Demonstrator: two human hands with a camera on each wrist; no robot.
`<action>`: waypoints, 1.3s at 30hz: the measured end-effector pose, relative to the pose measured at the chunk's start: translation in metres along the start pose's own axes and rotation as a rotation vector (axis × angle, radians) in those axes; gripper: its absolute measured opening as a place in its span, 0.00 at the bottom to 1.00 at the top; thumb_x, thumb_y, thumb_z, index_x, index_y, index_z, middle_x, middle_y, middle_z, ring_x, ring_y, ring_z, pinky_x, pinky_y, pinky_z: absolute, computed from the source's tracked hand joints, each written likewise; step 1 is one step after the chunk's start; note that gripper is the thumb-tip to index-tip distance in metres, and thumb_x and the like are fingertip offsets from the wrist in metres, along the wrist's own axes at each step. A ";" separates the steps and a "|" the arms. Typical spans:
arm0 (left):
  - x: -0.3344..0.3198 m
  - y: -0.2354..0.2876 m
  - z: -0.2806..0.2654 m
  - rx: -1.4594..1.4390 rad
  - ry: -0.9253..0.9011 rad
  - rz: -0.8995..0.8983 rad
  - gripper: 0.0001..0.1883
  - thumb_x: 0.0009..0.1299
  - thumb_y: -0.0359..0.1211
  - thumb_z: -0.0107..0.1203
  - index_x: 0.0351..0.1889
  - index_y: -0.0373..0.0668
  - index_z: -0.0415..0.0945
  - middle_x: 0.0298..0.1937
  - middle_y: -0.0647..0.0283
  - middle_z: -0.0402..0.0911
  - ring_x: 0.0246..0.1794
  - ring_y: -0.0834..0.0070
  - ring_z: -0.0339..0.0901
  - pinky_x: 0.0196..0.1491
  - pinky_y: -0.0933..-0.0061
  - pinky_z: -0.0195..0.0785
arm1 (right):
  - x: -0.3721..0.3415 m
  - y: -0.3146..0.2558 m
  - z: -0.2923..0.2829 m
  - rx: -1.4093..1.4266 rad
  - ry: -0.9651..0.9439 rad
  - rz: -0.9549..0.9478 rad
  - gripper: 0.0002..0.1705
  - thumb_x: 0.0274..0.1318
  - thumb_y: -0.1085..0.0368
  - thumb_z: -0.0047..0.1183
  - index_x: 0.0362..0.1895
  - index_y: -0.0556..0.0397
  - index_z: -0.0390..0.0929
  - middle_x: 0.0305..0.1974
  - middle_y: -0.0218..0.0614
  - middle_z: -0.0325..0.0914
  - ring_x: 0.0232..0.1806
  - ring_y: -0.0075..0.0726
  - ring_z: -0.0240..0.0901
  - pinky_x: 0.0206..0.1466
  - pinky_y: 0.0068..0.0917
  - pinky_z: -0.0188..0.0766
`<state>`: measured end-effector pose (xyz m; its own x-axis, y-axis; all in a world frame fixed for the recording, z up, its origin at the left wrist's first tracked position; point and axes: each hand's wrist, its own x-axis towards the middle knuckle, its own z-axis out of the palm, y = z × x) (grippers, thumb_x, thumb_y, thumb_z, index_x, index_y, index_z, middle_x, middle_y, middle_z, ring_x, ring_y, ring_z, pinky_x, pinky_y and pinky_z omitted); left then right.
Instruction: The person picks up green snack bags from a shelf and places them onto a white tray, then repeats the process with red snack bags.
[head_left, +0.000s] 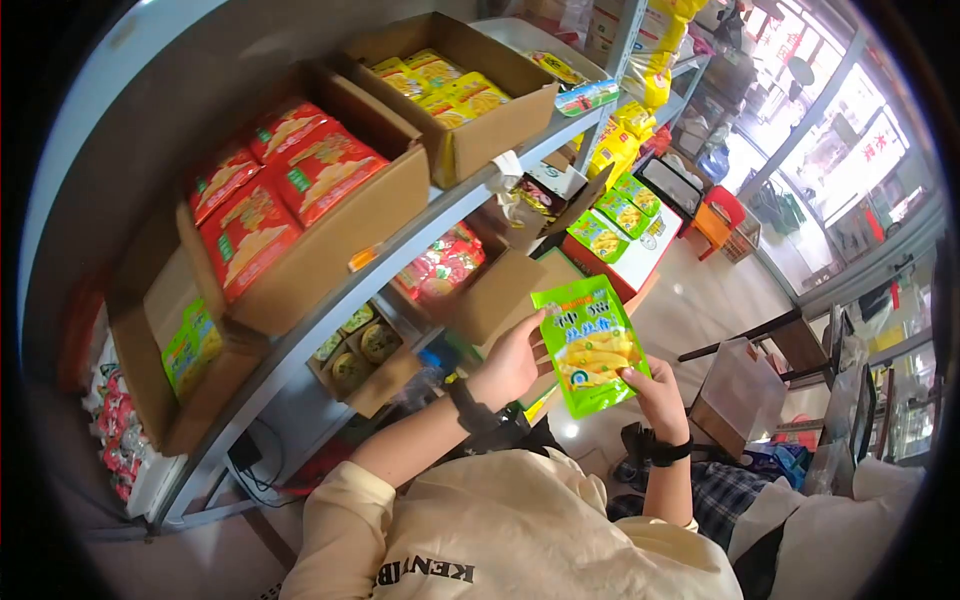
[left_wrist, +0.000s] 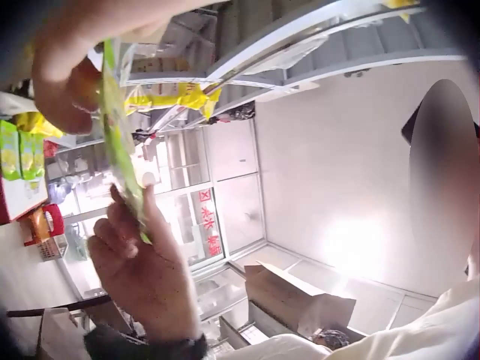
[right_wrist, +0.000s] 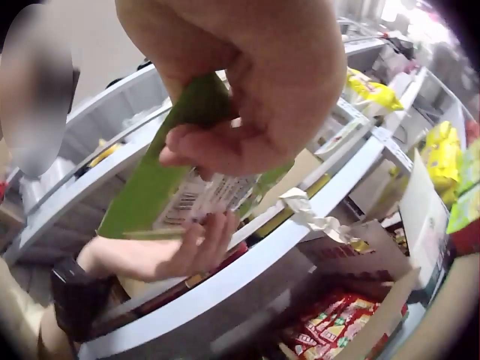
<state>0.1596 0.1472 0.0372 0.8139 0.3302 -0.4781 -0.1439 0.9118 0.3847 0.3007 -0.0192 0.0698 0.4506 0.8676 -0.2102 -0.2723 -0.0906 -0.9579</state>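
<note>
A green snack packet [head_left: 592, 345] with a picture of yellow strips faces up in front of the chest. The right hand [head_left: 660, 398] pinches its lower right edge, thumb on the front. At its upper left, the left hand [head_left: 510, 362] holds the edge with fingers behind. In the left wrist view the packet [left_wrist: 124, 142] appears nearly edge-on between both hands. Its green back with a white printed label [right_wrist: 206, 199] shows in the right wrist view, the right hand [right_wrist: 240, 90] gripping one edge and the left hand [right_wrist: 184, 255] touching the opposite side.
Cartons of red packets [head_left: 290, 190] and yellow packets [head_left: 440, 85] stand on the upper shelf at left. Green packets [head_left: 620, 215] lie on a white and red box beyond the hands. A clear bin [head_left: 742, 385] stands at right, an orange stool [head_left: 715, 225] farther back.
</note>
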 end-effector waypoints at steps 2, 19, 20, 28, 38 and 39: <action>0.026 -0.011 0.003 0.004 0.053 -0.021 0.18 0.67 0.46 0.47 0.48 0.47 0.68 0.47 0.67 0.73 0.48 0.73 0.68 0.54 0.67 0.58 | 0.007 0.000 -0.021 0.021 0.034 0.040 0.10 0.54 0.65 0.51 0.35 0.59 0.76 0.28 0.28 0.76 0.27 0.18 0.68 0.31 0.17 0.63; 0.355 -0.050 -0.016 0.020 0.635 0.062 0.13 0.67 0.43 0.46 0.46 0.52 0.68 0.44 0.69 0.72 0.47 0.77 0.68 0.50 0.65 0.60 | 0.281 0.125 -0.262 0.356 0.200 0.468 0.08 0.55 0.64 0.47 0.38 0.53 0.72 0.32 0.30 0.75 0.31 0.24 0.70 0.35 0.21 0.63; 0.370 -0.046 -0.016 0.030 0.684 0.083 0.12 0.66 0.43 0.46 0.44 0.52 0.69 0.42 0.71 0.73 0.45 0.79 0.69 0.48 0.67 0.61 | 0.296 0.127 -0.270 0.402 0.169 0.464 0.07 0.55 0.64 0.47 0.37 0.52 0.72 0.31 0.29 0.75 0.31 0.24 0.69 0.35 0.21 0.63; 0.465 0.005 -0.032 0.194 0.779 0.256 0.09 0.65 0.41 0.50 0.40 0.51 0.71 0.34 0.75 0.74 0.34 0.84 0.70 0.37 0.77 0.60 | 0.397 0.139 -0.283 0.243 0.212 0.347 0.07 0.52 0.64 0.50 0.31 0.55 0.74 0.24 0.29 0.73 0.25 0.24 0.69 0.30 0.18 0.66; 0.512 -0.009 -0.076 0.416 0.947 0.426 0.04 0.61 0.32 0.55 0.31 0.42 0.75 0.24 0.74 0.73 0.19 0.88 0.63 0.21 0.85 0.54 | 0.431 0.177 -0.292 -0.391 0.410 0.284 0.08 0.50 0.68 0.52 0.26 0.61 0.72 0.18 0.35 0.73 0.14 0.25 0.68 0.17 0.21 0.64; 0.512 -0.009 -0.077 0.438 0.947 0.396 0.05 0.62 0.32 0.55 0.33 0.42 0.75 0.26 0.74 0.74 0.21 0.88 0.65 0.23 0.85 0.55 | 0.432 0.180 -0.292 -0.360 0.441 0.276 0.08 0.50 0.67 0.52 0.25 0.61 0.72 0.17 0.35 0.72 0.14 0.25 0.68 0.16 0.21 0.64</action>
<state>0.5346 0.3271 -0.2719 -0.0305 0.8016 -0.5970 0.0644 0.5976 0.7992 0.6944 0.1961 -0.2504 0.7337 0.5125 -0.4461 -0.1601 -0.5077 -0.8465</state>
